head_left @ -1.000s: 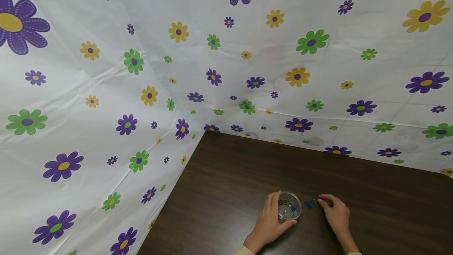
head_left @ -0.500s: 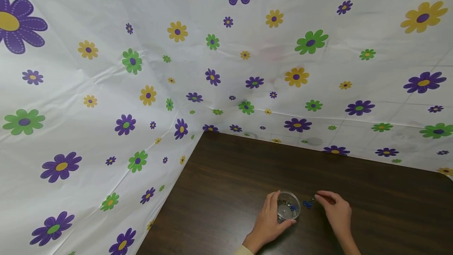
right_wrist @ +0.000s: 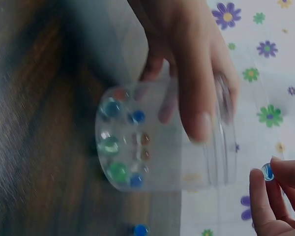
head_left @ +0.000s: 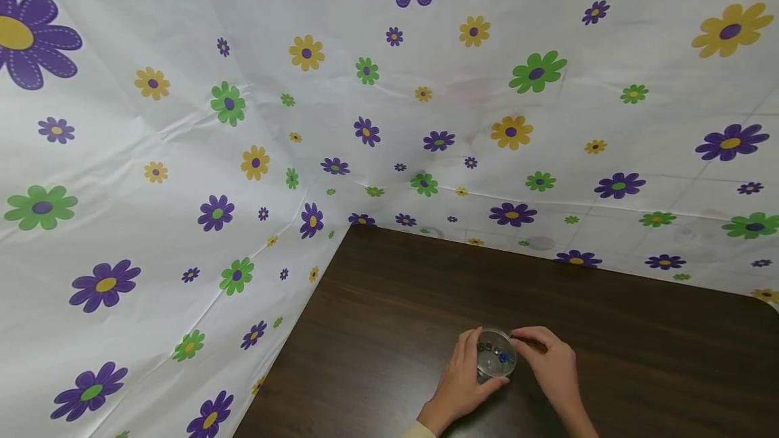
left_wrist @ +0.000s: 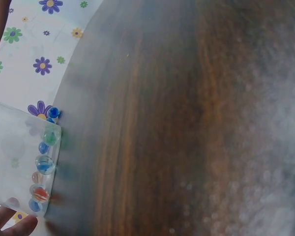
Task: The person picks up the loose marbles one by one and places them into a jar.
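In the head view my left hand (head_left: 458,380) grips a clear plastic jar (head_left: 491,365) from the left side. The jar is upright, with several marbles (right_wrist: 109,145) at its bottom: green, blue and clear ones with coloured swirls. My right hand (head_left: 554,372) is close to the jar's right rim. Between thumb and fingertips it pinches a clear marble with a blue swirl (right_wrist: 268,171), seen in the right wrist view. Loose blue marbles (left_wrist: 53,112) lie on the table just outside the jar; in the head view my right hand hides them.
The dark wood-grain table (head_left: 395,303) stretches out behind and to both sides of the hands. A white sheet with printed flowers (head_left: 450,86) hangs along the table's back and left edges.
My right hand has picked a marble from the small group on the table and moved left to the jar's rim. My left hand keeps its hold on the jar.
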{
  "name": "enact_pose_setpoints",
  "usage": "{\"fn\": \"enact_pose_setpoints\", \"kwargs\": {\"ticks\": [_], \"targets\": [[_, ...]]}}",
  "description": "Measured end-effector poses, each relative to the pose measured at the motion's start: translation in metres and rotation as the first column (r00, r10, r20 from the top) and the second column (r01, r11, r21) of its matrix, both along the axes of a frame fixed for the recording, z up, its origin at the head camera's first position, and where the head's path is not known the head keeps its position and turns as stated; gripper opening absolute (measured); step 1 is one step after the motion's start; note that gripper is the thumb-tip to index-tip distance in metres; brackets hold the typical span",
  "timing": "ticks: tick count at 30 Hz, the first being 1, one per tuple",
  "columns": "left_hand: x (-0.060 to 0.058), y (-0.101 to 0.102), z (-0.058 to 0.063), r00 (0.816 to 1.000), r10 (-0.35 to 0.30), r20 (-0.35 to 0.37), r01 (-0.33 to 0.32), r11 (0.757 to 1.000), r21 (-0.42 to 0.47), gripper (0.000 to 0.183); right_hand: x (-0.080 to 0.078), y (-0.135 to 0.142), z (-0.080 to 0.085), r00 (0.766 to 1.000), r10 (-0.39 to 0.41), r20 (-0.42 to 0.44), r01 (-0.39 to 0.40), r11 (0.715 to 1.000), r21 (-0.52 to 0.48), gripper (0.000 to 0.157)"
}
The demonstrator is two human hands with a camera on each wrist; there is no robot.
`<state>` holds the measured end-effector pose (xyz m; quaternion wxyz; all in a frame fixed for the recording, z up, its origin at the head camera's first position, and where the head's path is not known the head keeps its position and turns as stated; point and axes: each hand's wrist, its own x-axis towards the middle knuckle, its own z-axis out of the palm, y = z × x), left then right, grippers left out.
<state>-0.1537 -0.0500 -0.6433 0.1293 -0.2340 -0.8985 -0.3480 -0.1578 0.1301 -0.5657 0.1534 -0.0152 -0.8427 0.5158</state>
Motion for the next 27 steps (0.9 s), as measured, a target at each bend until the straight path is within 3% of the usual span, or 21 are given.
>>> {"fn": "enact_pose_setpoints", "kwargs": {"ticks": [7,27], "targets": [[0.000,0.001,-0.001,1.000,-0.007,0.019,0.007,1.000,0.000,0.088,0.006,-0.015,-0.007,0.999,0.028,-0.021,-0.027,0.999,0.038,0.016],[0.001,0.002,0.002,1.000,-0.001,0.014,0.001,1.000,0.004,0.088,0.008,-0.020,-0.008,0.999,0.043,-0.005,-0.043,0.999,-0.021,0.015]]}}
